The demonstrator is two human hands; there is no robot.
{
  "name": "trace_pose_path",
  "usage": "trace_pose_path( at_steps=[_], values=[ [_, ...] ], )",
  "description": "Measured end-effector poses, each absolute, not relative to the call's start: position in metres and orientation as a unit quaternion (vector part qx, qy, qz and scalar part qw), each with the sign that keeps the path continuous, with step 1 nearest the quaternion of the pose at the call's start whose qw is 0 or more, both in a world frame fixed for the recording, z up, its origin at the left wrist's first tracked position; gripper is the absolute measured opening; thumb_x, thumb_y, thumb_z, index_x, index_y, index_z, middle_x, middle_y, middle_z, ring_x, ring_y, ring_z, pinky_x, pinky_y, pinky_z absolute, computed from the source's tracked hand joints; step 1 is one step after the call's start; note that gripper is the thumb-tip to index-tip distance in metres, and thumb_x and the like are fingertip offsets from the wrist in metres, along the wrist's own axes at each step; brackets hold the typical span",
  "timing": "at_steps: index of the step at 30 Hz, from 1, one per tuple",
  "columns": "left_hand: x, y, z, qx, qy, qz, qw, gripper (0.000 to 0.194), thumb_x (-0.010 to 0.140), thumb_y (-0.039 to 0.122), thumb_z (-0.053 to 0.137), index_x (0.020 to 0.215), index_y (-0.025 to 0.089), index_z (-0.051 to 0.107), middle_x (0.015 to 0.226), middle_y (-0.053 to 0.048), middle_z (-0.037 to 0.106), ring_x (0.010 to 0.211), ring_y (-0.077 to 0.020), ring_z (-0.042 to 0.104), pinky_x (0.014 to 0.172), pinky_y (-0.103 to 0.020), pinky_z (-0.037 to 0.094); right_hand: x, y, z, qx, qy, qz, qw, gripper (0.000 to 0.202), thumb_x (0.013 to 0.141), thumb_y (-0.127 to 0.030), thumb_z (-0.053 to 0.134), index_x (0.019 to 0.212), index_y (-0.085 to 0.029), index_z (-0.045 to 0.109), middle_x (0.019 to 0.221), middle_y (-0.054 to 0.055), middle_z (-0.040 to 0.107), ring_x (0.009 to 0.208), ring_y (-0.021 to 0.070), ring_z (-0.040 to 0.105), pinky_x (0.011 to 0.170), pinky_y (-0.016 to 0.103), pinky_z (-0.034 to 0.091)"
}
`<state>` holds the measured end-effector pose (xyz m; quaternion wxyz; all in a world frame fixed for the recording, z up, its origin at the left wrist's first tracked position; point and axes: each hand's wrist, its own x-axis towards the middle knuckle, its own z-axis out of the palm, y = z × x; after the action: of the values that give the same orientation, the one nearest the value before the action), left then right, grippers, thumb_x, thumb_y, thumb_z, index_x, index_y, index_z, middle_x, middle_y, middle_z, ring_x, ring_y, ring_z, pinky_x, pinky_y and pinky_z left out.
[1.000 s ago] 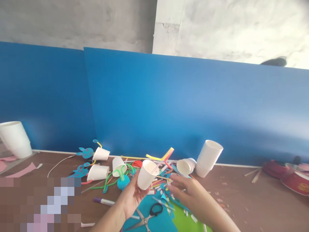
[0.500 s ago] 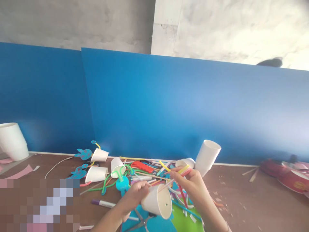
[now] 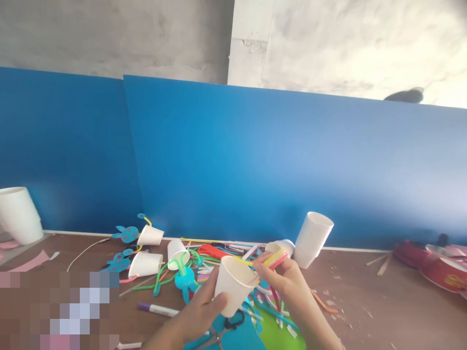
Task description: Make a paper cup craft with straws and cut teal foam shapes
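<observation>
My left hand (image 3: 199, 311) is wrapped round a white paper cup (image 3: 230, 294), thumb on its near side. The cup leans slightly, its mouth facing up. My right hand (image 3: 286, 282) pinches yellow and red drinking straws (image 3: 276, 258) at the cup's rim. A yellow end reaches over the mouth, and a thin pale stick beneath the fingers points into the cup; its far end is hidden. Below the cup, scissors (image 3: 215, 336) lie on blue paper (image 3: 241, 339). A blue rabbit cut-out (image 3: 184, 278) with green straws is just left of the cup.
Cups with blue rabbit cut-outs (image 3: 127, 234) lie at the back left. A stack of white cups (image 3: 312, 240) stands behind my right hand. A purple-capped marker (image 3: 158, 309) lies left, and red containers (image 3: 443, 265) sit far right. A blue partition (image 3: 255, 160) borders the table.
My left hand has turned the cup from lying sideways to mouth-up and raised it slightly. My right hand, still holding the straws, has brought the yellow end over the cup's mouth.
</observation>
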<state>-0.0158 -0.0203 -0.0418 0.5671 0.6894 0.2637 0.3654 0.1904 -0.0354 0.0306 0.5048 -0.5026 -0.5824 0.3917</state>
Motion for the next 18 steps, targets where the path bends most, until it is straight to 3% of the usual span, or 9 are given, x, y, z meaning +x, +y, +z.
trace_pose_path(
  at_steps=[3, 5, 12, 18],
  values=[
    [-0.020, -0.021, -0.049, 0.733, 0.323, 0.300, 0.518, 0.081, 0.086, 0.065, 0.038, 0.148, 0.018, 0.017, 0.154, -0.013, 0.022, 0.139, -0.0333, 0.018, 0.114, -0.046, 0.013, 0.183, -0.040, 0.031, -0.510, -0.598, 0.394, 0.477, 0.023, 0.072, -0.041, 0.070, 0.069, -0.018, 0.069, 0.072, 0.005, 0.067, 0.072, 0.0227, 0.061, 0.068, 0.032, 0.048],
    [-0.021, -0.022, -0.052, 0.748, 0.344, 0.281, 0.494, 0.080, 0.086, 0.064, 0.036, 0.149, 0.018, 0.015, 0.155, -0.013, 0.020, 0.140, -0.0325, 0.016, 0.114, -0.046, 0.012, 0.178, -0.043, 0.032, -0.515, -0.601, 0.396, 0.465, 0.021, 0.074, -0.037, 0.069, 0.067, -0.017, 0.068, 0.071, 0.004, 0.067, 0.071, 0.0216, 0.061, 0.067, 0.031, 0.048],
    [-0.017, -0.024, -0.045, 0.768, 0.314, 0.304, 0.468, 0.072, 0.089, 0.062, 0.032, 0.146, 0.019, 0.020, 0.150, -0.015, 0.030, 0.135, -0.0301, 0.029, 0.111, -0.044, 0.022, 0.175, -0.041, 0.026, -0.501, -0.589, 0.405, 0.488, 0.015, 0.071, -0.031, 0.070, 0.069, -0.018, 0.063, 0.074, 0.001, 0.062, 0.070, 0.0180, 0.058, 0.064, 0.028, 0.045],
    [-0.015, -0.028, -0.031, 0.770, 0.246, 0.340, 0.481, 0.066, 0.086, 0.057, 0.047, 0.138, 0.018, 0.034, 0.135, -0.015, 0.048, 0.119, -0.0293, 0.046, 0.104, -0.042, 0.033, 0.171, -0.041, 0.023, -0.509, -0.555, 0.461, 0.469, 0.020, 0.069, -0.030, 0.072, 0.078, -0.019, 0.057, 0.062, -0.004, 0.057, 0.056, 0.0134, 0.054, 0.054, 0.024, 0.042]
  ],
)
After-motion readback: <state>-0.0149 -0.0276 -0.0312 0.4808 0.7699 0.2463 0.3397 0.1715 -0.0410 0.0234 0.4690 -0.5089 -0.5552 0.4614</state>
